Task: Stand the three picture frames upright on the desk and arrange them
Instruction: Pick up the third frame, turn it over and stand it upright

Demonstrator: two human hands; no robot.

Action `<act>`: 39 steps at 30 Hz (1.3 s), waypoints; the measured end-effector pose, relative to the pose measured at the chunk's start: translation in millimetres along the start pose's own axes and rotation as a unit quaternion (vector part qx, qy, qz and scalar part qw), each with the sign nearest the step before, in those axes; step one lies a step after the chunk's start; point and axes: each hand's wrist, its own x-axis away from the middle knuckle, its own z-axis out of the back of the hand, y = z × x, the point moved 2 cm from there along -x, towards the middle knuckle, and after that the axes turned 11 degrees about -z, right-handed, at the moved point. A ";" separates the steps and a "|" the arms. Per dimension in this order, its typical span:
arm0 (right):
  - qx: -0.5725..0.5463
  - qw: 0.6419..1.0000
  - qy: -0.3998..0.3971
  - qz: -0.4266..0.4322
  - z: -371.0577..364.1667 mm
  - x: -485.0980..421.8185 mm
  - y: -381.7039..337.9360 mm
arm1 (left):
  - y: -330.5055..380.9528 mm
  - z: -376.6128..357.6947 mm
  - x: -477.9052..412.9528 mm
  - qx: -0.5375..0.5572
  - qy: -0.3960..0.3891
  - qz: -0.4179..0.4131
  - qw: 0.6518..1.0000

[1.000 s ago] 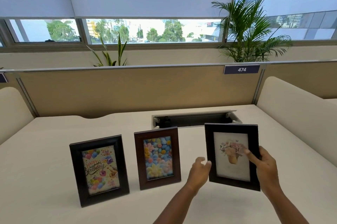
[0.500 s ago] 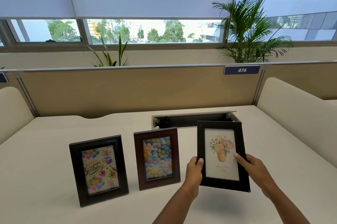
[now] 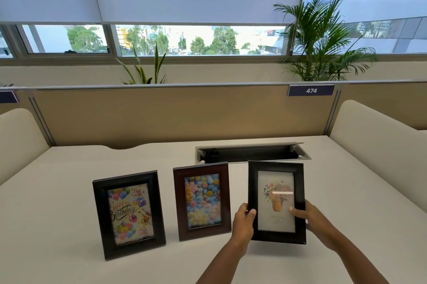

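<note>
Three picture frames are on the white desk. A black frame with a "Happy Birthday" picture stands upright at the left. A dark brown frame with a flower picture stands upright in the middle. At the right, a black frame with a flower-pot picture is held upright and slightly tilted, its lower edge just above the desk. My left hand grips its left side, thumb on the front. My right hand grips its right side, thumb on the glass.
An open cable tray is sunk into the desk just behind the frames. A tan partition with a "474" label runs along the back. Cream padded side panels flank the desk. Plants stand behind the partition.
The flower-pot frame has shifted left toward the brown frame and turned more upright. My left hand, open beside it a second ago, now grips its left edge.
</note>
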 end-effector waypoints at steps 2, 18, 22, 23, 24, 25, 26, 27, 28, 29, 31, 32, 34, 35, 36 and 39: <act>-0.006 1.000 0.006 0.001 -0.9 -6.3 -0.9 | -1.0 -0.7 -4.6 -0.016 0.025 0.002 1.000; 0.006 1.000 0.016 0.018 -8.9 -41.8 -3.8 | -7.4 -3.9 -19.2 -0.082 0.111 0.027 0.990; -0.004 1.000 0.027 0.012 -6.7 -45.9 1.1 | -5.4 -4.6 -21.9 -0.116 0.112 0.021 0.987; -0.008 0.999 0.032 0.007 -6.0 -46.4 2.8 | -4.8 -5.0 -22.0 -0.123 0.110 0.021 0.986; -0.011 0.999 0.036 0.003 -5.7 -46.3 3.9 | -4.0 -5.4 -22.0 -0.129 0.105 0.021 0.986; -0.015 0.999 0.038 -0.002 -5.3 -46.4 5.0 | -3.3 -6.0 -21.9 -0.135 0.099 0.022 0.986; -0.017 0.999 0.039 -0.006 -5.2 -46.4 5.6 | -2.5 -6.2 -21.7 -0.140 0.092 0.022 0.986; -0.016 0.999 0.040 -0.009 -5.4 -46.2 5.7 | -2.1 -6.2 -21.5 -0.144 0.087 0.023 0.986; -0.013 0.999 0.042 -0.011 -5.4 -45.5 5.4 | -2.1 -6.2 -21.4 -0.145 0.082 0.025 0.986; -0.010 0.999 0.043 -0.013 -5.7 -44.7 4.9 | -2.6 -6.1 -21.2 -0.146 0.079 0.026 0.986; -0.005 0.999 0.044 -0.013 -6.1 -42.4 4.3 | -3.9 -6.4 -19.7 -0.151 0.075 0.026 0.985; -0.003 0.999 0.043 -0.012 -6.2 -41.3 4.2 | -4.5 -6.5 -18.5 -0.154 0.073 0.024 0.985; 0.004 0.999 0.043 -0.009 -6.3 -38.8 5.0 | -5.4 -7.1 -15.9 -0.160 0.068 0.022 0.985; 0.010 0.999 0.045 -0.008 -6.2 -37.8 5.8 | -5.8 -7.9 -14.9 -0.162 0.065 0.022 0.984; 0.017 0.999 0.046 -0.006 -6.5 -37.0 6.8 | -5.9 -8.5 -13.9 -0.164 0.062 0.022 0.984; 0.046 0.997 0.054 -0.001 -8.5 -33.8 9.9 | -5.3 -11.8 -10.2 -0.177 0.055 0.024 0.982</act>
